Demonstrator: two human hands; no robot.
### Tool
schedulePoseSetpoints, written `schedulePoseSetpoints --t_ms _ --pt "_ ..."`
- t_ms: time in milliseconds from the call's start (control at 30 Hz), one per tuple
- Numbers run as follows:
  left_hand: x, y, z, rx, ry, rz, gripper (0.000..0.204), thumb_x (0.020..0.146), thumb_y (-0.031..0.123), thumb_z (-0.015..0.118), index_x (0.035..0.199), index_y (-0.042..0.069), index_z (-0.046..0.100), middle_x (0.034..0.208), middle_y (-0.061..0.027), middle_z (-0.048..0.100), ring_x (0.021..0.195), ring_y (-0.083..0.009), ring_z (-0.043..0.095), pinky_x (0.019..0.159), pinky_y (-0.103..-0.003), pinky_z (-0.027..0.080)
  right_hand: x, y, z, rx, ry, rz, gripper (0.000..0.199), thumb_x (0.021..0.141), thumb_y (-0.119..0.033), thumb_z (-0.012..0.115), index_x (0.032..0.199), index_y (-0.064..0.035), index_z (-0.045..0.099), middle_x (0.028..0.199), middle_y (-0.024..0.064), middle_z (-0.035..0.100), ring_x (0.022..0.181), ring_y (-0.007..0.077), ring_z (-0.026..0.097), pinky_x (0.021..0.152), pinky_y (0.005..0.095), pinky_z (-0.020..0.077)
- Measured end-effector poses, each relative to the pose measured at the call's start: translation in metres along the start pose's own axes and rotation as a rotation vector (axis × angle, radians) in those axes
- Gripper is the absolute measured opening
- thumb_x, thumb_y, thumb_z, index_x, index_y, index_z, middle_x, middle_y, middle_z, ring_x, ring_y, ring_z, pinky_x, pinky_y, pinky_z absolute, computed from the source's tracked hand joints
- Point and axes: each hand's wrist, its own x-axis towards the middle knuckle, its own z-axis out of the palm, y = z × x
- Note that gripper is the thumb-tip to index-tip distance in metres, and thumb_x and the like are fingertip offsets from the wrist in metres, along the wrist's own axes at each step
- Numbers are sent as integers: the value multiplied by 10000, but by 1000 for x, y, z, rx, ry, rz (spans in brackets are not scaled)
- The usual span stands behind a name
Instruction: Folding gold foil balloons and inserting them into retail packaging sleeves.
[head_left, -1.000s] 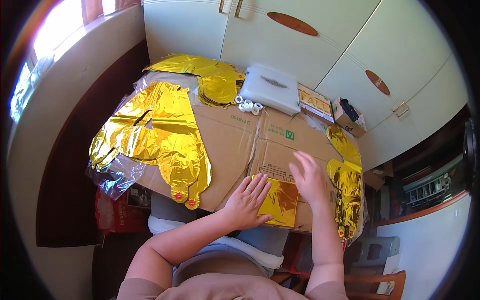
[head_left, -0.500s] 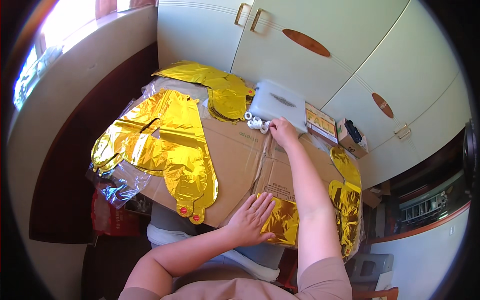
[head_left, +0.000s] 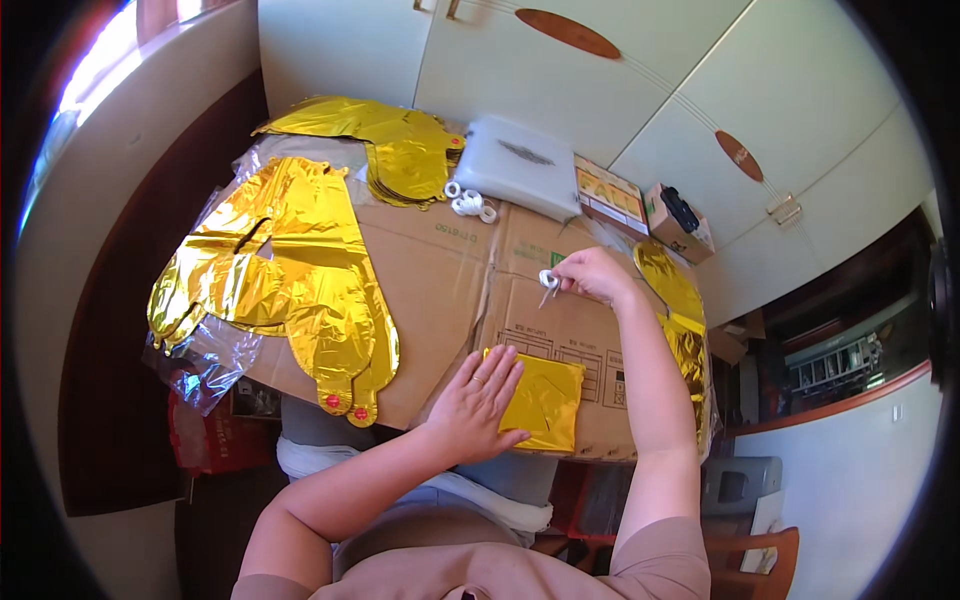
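Gold foil dominates this worktop: a folded gold foil balloon [head_left: 543,401] lies flat near the front edge of the flattened cardboard sheet [head_left: 440,275], and the left hand [head_left: 478,400] rests palm-down on its left part, fingers spread and straight, pressing rather than gripping. The right hand [head_left: 590,273] is raised over the middle of the cardboard, thumb and fingertips pinched together on a small white tape roll [head_left: 548,279], with what looks like a short loose end hanging below it (too small to be sure).

Well apart to the left, a large spread gold foil balloon [head_left: 290,275] covers that side of the cardboard, its clear plastic wrapper [head_left: 200,355] spilling over the edge. Behind it lies a stack of gold foil pieces [head_left: 405,160], a few more white tape rolls [head_left: 470,203], a white padded case [head_left: 525,165], a printed box [head_left: 610,195] and a small cardboard box [head_left: 680,222] with a dark object on top. Another gold foil strip [head_left: 680,320] runs down the right side.

Risks, as I judge them: the folded balloon sits close to the front edge, so if the flat hand lifts or slides it could spring open or slip off. The pinch on the roll is slight; a loose tape end could curl back and stick to the fingers or snag the foil.
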Motion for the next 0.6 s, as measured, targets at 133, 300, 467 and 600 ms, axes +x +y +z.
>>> schedulePoseSetpoints --t_ms 133,300,467,600 --pt "1 1 0 1 4 5 969 948 696 474 1552 -53 352 1653 -245 281 1554 -362 235 1260 -504 152 -23 27 3 -150 89 -270 143 858 -127 701 934 -15 745 823 79 709 718 177 649 663 334 522" --pt "1 0 1 1 8 5 972 947 698 473 1553 -52 348 1651 -249 281 1555 -368 232 1260 -506 153 -33 26 18 -419 238 -547 164 818 -79 695 978 -56 721 928 131 666 890 286 672 797 391 544" --pt "1 0 2 1 6 7 973 949 695 471 1559 -50 332 1654 -249 274 1557 -370 224 1260 -503 151 -17 20 26 -424 179 -546 123 821 -112 707 935 -65 715 931 145 666 886 331 670 813 416 550" --pt "1 0 3 7 13 8 974 951 694 469 1564 -49 323 1655 -249 271 1559 -370 218 1260 -504 150 -6 21 34 -434 209 -527 111 825 -148 723 870 -48 704 887 147 659 852 335 670 797 422 548"
